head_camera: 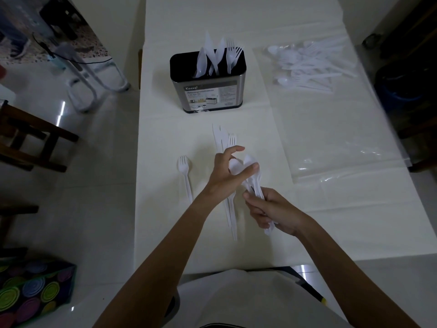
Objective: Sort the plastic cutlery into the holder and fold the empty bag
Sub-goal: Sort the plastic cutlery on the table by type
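Note:
A black and steel cutlery holder [208, 91] stands on the white table with several white knives, forks and a spoon in it. My right hand [272, 210] grips a bunch of white spoons [251, 176] by their handles. My left hand [228, 172] pinches the bowl of one of those spoons between thumb and fingers. Under my left hand lie knives and forks [223, 140] in a loose pile. A single fork [185, 176] lies to the left. A clear plastic bag [331, 138] lies flat at the right, with several pieces of cutlery [305, 65] inside its far end.
The table edge [138, 162] runs along the left, with a wooden chair [30, 138] and a white metal frame [94, 76] beyond it on the floor. A patterned gift bag [33, 292] sits at the bottom left. Dark furniture stands to the right of the table.

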`<state>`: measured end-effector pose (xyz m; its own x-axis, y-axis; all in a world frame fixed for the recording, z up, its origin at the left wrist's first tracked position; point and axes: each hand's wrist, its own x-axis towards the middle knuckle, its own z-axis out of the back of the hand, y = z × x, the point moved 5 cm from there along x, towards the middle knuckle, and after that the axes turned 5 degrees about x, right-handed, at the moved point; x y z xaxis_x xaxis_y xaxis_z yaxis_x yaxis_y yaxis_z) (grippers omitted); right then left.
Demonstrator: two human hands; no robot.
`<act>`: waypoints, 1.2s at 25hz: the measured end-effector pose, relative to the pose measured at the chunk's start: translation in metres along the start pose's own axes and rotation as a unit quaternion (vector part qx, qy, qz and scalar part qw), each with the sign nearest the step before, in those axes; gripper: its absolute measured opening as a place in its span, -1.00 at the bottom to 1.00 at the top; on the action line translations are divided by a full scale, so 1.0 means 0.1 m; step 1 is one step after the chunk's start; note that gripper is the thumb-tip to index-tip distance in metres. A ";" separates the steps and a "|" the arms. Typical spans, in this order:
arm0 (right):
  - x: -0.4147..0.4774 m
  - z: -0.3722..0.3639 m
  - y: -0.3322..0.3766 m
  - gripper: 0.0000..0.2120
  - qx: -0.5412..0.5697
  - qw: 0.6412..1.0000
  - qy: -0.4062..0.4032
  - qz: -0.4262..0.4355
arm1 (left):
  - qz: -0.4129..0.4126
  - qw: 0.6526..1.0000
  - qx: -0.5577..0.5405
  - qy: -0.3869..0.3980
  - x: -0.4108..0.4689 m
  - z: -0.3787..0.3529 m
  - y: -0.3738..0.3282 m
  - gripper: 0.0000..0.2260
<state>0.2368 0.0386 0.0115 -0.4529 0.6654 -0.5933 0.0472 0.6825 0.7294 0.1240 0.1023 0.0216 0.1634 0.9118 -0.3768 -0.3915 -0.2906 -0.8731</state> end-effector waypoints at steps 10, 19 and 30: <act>-0.04 -0.05 0.10 -0.78 -0.050 0.998 0.031 -0.020 | -0.001 0.995 -0.099 -0.017 -0.02 0.05 -0.06 -0.88; -0.16 0.05 0.10 -0.82 -0.092 0.986 -0.114 0.085 | 0.040 0.982 -0.108 -0.153 0.04 0.32 0.01 -0.85; 0.00 -0.03 0.23 -0.72 -0.076 0.992 -0.063 0.078 | 0.047 0.977 -0.160 -0.136 0.09 0.35 -0.04 -0.85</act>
<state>0.2355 0.0540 0.0290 -0.3346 0.7982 -0.5009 -0.0307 0.5220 0.8524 0.0959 0.1218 0.0326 -0.1227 0.9077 -0.4012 -0.0826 -0.4122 -0.9073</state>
